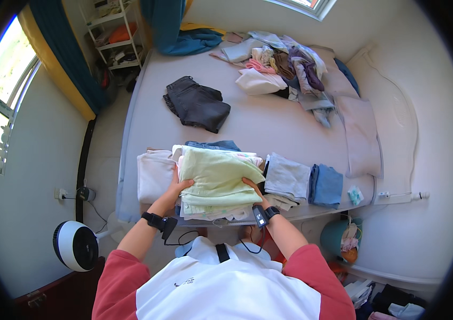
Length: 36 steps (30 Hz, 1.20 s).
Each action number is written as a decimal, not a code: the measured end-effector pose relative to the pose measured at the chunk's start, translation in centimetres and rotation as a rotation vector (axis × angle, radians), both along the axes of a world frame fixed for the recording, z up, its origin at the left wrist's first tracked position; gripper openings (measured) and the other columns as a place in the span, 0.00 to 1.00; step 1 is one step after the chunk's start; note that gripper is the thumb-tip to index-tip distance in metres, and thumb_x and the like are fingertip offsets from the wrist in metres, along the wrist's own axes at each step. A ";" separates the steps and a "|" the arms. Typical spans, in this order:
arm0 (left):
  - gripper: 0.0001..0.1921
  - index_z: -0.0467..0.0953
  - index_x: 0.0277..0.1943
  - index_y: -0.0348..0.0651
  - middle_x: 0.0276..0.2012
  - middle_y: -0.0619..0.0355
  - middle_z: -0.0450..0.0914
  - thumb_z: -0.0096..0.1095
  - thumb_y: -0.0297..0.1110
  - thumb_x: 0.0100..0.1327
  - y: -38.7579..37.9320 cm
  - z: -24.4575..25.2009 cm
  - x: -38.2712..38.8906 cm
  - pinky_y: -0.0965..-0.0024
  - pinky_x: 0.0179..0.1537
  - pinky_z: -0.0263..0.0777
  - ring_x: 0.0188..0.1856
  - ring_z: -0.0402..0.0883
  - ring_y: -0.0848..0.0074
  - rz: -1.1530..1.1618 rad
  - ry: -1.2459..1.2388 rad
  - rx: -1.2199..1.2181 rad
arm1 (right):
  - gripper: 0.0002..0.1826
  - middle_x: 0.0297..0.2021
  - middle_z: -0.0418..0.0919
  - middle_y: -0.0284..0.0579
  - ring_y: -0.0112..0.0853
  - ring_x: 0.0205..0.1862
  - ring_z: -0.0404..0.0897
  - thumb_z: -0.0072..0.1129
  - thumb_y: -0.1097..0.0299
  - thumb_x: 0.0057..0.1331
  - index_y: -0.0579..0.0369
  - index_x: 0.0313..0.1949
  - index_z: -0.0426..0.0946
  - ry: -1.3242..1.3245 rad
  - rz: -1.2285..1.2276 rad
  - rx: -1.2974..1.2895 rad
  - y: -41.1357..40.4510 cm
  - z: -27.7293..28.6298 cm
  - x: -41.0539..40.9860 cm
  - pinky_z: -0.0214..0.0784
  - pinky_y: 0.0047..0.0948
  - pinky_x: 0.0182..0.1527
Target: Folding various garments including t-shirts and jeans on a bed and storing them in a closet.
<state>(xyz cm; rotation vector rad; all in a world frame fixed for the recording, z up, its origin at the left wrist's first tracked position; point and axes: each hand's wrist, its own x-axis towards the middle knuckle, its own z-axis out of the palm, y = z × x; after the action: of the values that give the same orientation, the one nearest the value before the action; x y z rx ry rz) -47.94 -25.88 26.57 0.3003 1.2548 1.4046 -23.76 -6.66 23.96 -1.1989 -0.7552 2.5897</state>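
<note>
A light green folded garment (pixel 220 176) tops a stack of folded clothes close to the near edge of the bed. My left hand (pixel 177 187) grips the stack's left side, its thumb on the green cloth and its fingers mostly hidden. On the other side my right hand (pixel 255 189) holds the stack, the fingers partly under the green fabric. White and patterned folds (pixel 214 214) show below the green garment. Folded blue denim (pixel 214 145) pokes out behind it. A white folded pile (pixel 155 176) lies just left of my left hand, and a grey folded pile (pixel 288 176) right of my right hand.
Black folded trousers (pixel 198 104) lie mid-bed, and a heap of loose clothes (pixel 282 68) lies at the far right by pillows (pixel 358 136). Blue folded denim (pixel 327 186) and a tissue pack (pixel 355 195) sit near the right edge. A fan (pixel 76 246) stands at left.
</note>
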 end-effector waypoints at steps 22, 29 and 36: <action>0.46 0.43 0.70 0.43 0.63 0.49 0.59 0.65 0.38 0.53 26.6 7.2 25.7 0.65 0.63 0.55 0.65 0.59 0.64 -0.269 -0.001 0.220 | 0.23 0.52 0.75 0.45 0.34 0.54 0.74 0.57 0.65 0.64 0.54 0.58 0.68 0.179 -0.465 0.224 19.3 8.4 31.7 0.70 0.33 0.55; 0.37 0.49 0.68 0.42 0.56 0.50 0.68 0.58 0.41 0.60 26.1 -8.5 23.6 0.67 0.57 0.63 0.58 0.68 0.66 -0.238 0.539 -0.147 | 0.29 0.55 0.71 0.45 0.31 0.53 0.73 0.55 0.54 0.66 0.56 0.61 0.63 -0.251 -0.042 0.264 20.8 -8.1 26.4 0.66 0.27 0.52; 0.40 0.48 0.62 0.33 0.53 0.42 0.67 0.65 0.36 0.52 27.4 -4.3 23.5 0.65 0.55 0.65 0.55 0.70 0.61 -0.284 0.365 -0.330 | 0.30 0.49 0.74 0.47 0.32 0.43 0.79 0.60 0.59 0.63 0.63 0.58 0.61 -0.123 -0.053 0.225 23.9 -8.8 26.8 0.73 0.28 0.41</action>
<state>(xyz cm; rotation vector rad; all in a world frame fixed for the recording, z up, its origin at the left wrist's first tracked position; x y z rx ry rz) -24.46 1.53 22.31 0.4997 1.6452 0.9059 3.01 17.22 15.21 -1.2973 -0.9948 2.3313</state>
